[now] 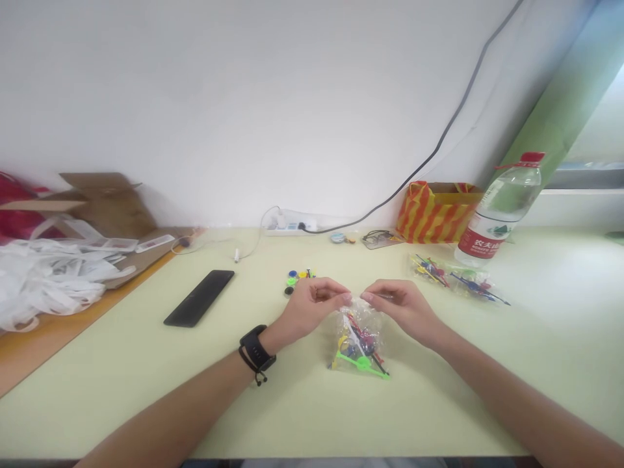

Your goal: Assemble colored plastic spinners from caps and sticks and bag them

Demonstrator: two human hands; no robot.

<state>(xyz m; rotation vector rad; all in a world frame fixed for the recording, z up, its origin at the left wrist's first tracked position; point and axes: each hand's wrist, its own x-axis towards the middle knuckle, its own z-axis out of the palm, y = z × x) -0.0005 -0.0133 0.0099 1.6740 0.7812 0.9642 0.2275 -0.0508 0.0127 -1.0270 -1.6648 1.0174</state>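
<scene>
A clear plastic bag (361, 335) hangs or rests low over the table, filled with thin coloured plastic parts in green, white, red, yellow and blue. My left hand (312, 304) pinches its top edge from the left, thumb against forefinger. From the other side my right hand (402, 305) pinches the same edge, the two sets of fingertips close together. Just behind my left hand lie small round plastic pieces (291, 282) in blue, green, yellow and black, partly covered by the hand. A black watch is on my left wrist.
A black phone (199, 299) lies at left. Filled clear bags (472, 285) lie at right, near a large water bottle (500, 211) and a striped bag (429, 214). A power strip (287, 225) with cables sits along the wall. White straps (53, 276) and a cardboard box (110, 201) crowd the far left.
</scene>
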